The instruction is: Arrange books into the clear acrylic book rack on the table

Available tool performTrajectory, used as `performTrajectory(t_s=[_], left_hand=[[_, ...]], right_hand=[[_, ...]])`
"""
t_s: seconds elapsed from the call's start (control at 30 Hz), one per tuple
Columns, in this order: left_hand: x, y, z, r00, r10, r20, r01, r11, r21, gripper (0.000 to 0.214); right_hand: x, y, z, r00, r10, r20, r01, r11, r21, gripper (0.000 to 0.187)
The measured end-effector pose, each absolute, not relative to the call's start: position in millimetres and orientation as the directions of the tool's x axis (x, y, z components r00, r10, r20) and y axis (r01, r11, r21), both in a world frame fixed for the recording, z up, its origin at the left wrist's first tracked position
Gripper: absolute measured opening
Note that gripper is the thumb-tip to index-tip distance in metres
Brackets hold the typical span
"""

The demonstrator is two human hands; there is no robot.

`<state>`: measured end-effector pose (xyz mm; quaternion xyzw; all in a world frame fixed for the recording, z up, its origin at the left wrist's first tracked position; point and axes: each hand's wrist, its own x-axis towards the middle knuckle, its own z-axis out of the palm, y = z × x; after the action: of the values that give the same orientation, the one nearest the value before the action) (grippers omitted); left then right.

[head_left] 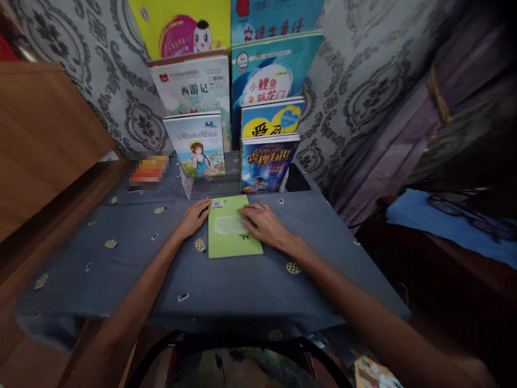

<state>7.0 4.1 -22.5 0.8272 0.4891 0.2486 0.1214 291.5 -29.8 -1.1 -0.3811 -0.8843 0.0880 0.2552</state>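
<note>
Open left hand and right hand touch green book.

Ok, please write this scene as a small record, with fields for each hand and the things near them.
Left hand: flat on the cloth, fingers at the green book's upper left corner
Right hand: resting on the right part of the green book
Green book: lying flat, between the hands
Surface: grey-blue patterned cloth
Behind: upright picture books, some in a clear stand
</note>
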Motion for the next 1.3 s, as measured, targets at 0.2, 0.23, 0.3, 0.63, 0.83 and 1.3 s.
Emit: performTrajectory(t_s=[0.2, 0.23, 0.3, 0.63, 0.83, 1.3], left_hand=[[9.9, 2.5, -30.1, 0.371, 0.877, 0.306, 0.737, -0.479, 0.477, 0.044], [9.6, 2.5, -29.7, 0.376, 0.876, 0.301, 0.731, -0.481, 0.484, 0.044], [8.7, 2.9, -27.8, 0.381, 0.876, 0.296, 0.728, -0.482, 0.487, 0.045], [12.6, -0.4, -20.4, 0.379, 0.883, 0.276, 0.761, -0.467, 0.45, 0.044], [11.4, 0.7, -22.8, 0.38, 0.88, 0.286, 0.768, -0.473, 0.432, 0.045], [17.9, -7.9, -24.9, 0.352, 0.862, 0.364, 0.796, -0.48, 0.367, 0.044]], right_hand=[[222.3, -30.6, 1.6, -0.752, 0.573, 0.327, 0.446, 0.806, -0.389, 0.044], [215.5, -33.6, -0.6, -0.759, 0.568, 0.319, 0.439, 0.808, -0.394, 0.046], [209.1, -42.4, -4.7, -0.763, 0.57, 0.306, 0.443, 0.805, -0.394, 0.049], [225.8, -96.8, -9.2, -0.771, 0.58, 0.265, 0.485, 0.803, -0.346, 0.043], [260.0, -89.8, -20.1, -0.563, 0.762, 0.32, 0.592, 0.642, -0.487, 0.042], [288.6, -59.6, -25.3, -0.361, 0.85, 0.385, 0.638, 0.526, -0.562, 0.035]])
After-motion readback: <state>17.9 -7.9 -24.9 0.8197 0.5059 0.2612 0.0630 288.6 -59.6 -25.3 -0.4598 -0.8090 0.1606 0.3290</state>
